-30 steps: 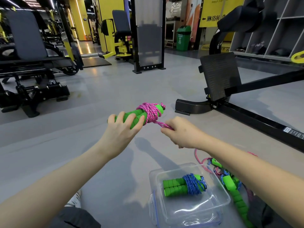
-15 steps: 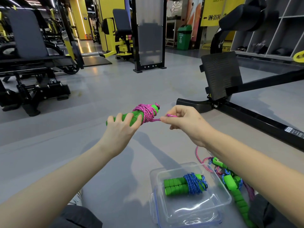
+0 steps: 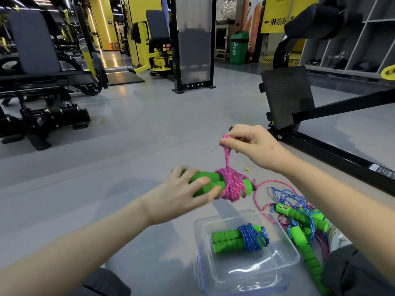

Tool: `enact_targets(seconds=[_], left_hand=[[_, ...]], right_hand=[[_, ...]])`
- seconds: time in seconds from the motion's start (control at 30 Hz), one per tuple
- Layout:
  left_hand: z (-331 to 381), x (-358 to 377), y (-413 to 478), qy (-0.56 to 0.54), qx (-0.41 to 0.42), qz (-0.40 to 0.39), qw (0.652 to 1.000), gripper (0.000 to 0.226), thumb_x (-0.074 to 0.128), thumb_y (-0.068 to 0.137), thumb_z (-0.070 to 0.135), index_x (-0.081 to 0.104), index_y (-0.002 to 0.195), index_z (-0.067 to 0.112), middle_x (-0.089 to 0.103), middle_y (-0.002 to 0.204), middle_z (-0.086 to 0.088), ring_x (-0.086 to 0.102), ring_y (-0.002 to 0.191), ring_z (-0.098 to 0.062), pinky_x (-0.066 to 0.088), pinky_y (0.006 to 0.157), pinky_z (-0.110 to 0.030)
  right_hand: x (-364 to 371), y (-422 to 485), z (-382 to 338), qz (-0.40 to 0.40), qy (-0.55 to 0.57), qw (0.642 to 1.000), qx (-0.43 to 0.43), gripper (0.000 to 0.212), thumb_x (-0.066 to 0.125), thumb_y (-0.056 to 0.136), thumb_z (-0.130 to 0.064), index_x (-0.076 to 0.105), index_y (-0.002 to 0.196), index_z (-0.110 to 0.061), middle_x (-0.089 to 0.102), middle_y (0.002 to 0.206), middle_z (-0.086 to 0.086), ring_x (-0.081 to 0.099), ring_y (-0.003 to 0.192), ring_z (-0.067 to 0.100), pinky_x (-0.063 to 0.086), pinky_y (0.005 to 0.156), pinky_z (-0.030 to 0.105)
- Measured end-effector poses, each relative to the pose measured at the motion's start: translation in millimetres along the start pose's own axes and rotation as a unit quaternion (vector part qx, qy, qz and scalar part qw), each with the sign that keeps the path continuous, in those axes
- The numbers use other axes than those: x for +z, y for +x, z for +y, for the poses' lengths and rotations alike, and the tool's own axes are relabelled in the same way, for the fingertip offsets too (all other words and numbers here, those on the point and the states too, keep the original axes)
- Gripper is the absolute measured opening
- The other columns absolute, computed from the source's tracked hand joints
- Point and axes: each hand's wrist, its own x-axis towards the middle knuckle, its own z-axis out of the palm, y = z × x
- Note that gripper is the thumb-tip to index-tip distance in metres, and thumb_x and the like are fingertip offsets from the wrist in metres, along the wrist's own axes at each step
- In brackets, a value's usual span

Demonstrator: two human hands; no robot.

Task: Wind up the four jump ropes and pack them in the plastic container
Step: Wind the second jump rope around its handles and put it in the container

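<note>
Left hand point(image 3: 188, 189) wraps its curled fingers around a pair of green handles point(image 3: 205, 181), held side by side above the gym floor point(image 3: 139, 129); the hand is blurred, so the thumb's position cannot be made out. Wound thickly round the far end of those handles is the pink rope point(image 3: 232, 185). The right hand point(image 3: 254, 144), raised above and just beyond the bundle, pinches a doubled length of the pink rope between thumb and forefinger, its other fingers loosely bent. The cord runs taut from that pinch straight down to the windings.

Nearer the camera, below both hands, the clear plastic container point(image 3: 199, 224) sits open on the floor. Inside it lies one blue rope bundle point(image 3: 249, 239), blue cord coiled round two green handles resting flat on the bottom.

Just to the right of the container, touching its side, the loose ropes point(image 3: 299, 216) lie in a tangle of blue and pink cord and green segmented handles, with a pink strand curving over the floor toward the held bundle.

Beyond the hands stand a black footplate point(image 3: 286, 97) on a machine rail, weight machines point(image 3: 38, 67) at left and a green bin point(image 3: 239, 48) by the far wall.
</note>
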Motion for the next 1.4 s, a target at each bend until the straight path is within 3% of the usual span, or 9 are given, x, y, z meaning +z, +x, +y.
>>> enact_targets(seconds=[0.2, 0.4, 0.57, 0.7, 0.8, 0.97, 1.1, 1.27, 1.4], left_hand=[[1, -12, 22, -0.023, -0.015, 0.111, 0.993, 0.035, 0.048, 0.095, 0.007, 0.046, 0.129, 0.012, 0.044, 0.113, -0.009, 0.060, 0.095, -0.035, 0.047, 0.073, -0.040], [-2, -13, 29, -0.014, -0.031, 0.151, 0.988, 0.033, 0.047, 0.096, 0.006, 0.048, 0.128, 0.014, 0.045, 0.112, -0.008, 0.059, 0.097, -0.034, 0.048, 0.074, -0.040], [-1, -4, 28, -0.039, -0.091, 0.172, 0.980, 0.038, 0.052, 0.092, 0.006, 0.045, 0.129, 0.013, 0.045, 0.111, -0.009, 0.053, 0.100, -0.031, 0.046, 0.071, -0.041], [-3, -1, 29, -0.097, -0.134, 0.179, 0.970, 0.029, 0.039, 0.101, 0.019, 0.042, 0.129, 0.013, 0.043, 0.111, -0.007, 0.052, 0.097, -0.028, 0.046, 0.068, -0.038], [-6, -2, 30, -0.103, -0.130, 0.176, 0.970, 0.028, 0.035, 0.103, 0.022, 0.042, 0.129, 0.013, 0.042, 0.111, -0.007, 0.051, 0.096, -0.027, 0.041, 0.069, -0.037], [-4, -8, 32, -0.123, -0.127, 0.179, 0.968, 0.029, 0.036, 0.102, 0.023, 0.041, 0.128, 0.013, 0.042, 0.112, -0.007, 0.050, 0.097, -0.025, 0.045, 0.069, -0.038], [2, -13, 34, -0.138, -0.107, 0.171, 0.970, 0.031, 0.041, 0.099, 0.021, 0.042, 0.130, 0.012, 0.043, 0.111, -0.008, 0.051, 0.097, -0.026, 0.043, 0.071, -0.037], [21, -33, 51, -0.195, -0.079, 0.191, 0.959, 0.030, 0.041, 0.101, 0.021, 0.041, 0.129, 0.009, 0.042, 0.114, -0.008, 0.052, 0.100, -0.026, 0.048, 0.076, -0.039], [23, -45, 60, -0.204, -0.106, 0.219, 0.948, 0.032, 0.037, 0.102, 0.023, 0.039, 0.130, 0.009, 0.041, 0.116, -0.007, 0.051, 0.101, -0.024, 0.049, 0.075, -0.040]], right_hand=[[-17, -14, 29, -0.023, 0.297, 0.929, 0.218, 0.018, 0.055, 0.090, -0.010, 0.072, 0.084, -0.008, 0.060, 0.061, 0.001, 0.054, 0.055, 0.008, 0.049, 0.059, 0.017], [-12, -16, 31, -0.011, 0.411, 0.874, 0.260, 0.012, 0.055, 0.087, -0.005, 0.063, 0.093, -0.011, 0.065, 0.067, 0.002, 0.061, 0.053, 0.007, 0.051, 0.055, 0.018], [-1, -19, 35, -0.033, 0.551, 0.800, 0.235, 0.045, 0.092, 0.027, -0.027, 0.074, 0.065, -0.010, 0.069, 0.066, 0.007, 0.066, 0.057, 0.014, 0.056, 0.057, 0.023], [6, -14, 37, -0.014, 0.646, 0.738, 0.196, 0.013, 0.070, 0.067, -0.019, 0.072, 0.074, -0.009, 0.069, 0.084, 0.012, 0.068, 0.081, 0.022, 0.055, 0.084, 0.036], [7, -14, 34, -0.011, 0.642, 0.743, 0.188, 0.036, 0.084, 0.053, -0.023, 0.074, 0.085, -0.008, 0.070, 0.095, 0.015, 0.068, 0.089, 0.025, 0.051, 0.090, 0.041], [1, -18, 33, -0.029, 0.582, 0.784, 0.212, 0.030, 0.070, 0.065, -0.038, 0.077, 0.080, -0.013, 0.072, 0.092, 0.011, 0.069, 0.086, 0.020, 0.056, 0.081, 0.032], [-1, -16, 34, -0.006, 0.568, 0.796, 0.211, 0.056, 0.084, 0.055, -0.051, 0.042, 0.060, -0.015, 0.036, 0.070, 0.007, 0.036, 0.062, 0.017, 0.039, 0.063, 0.031], [-9, -5, 18, -0.055, 0.598, 0.779, 0.180, 0.066, 0.050, 0.077, -0.056, 0.020, 0.036, -0.014, 0.022, 0.045, 0.000, 0.021, 0.047, 0.014, 0.028, 0.043, 0.020], [1, -7, 15, -0.063, 0.646, 0.749, 0.131, 0.058, 0.034, 0.095, -0.046, 0.037, 0.048, -0.012, 0.031, 0.056, 0.004, 0.033, 0.051, 0.018, 0.038, 0.053, 0.024]])
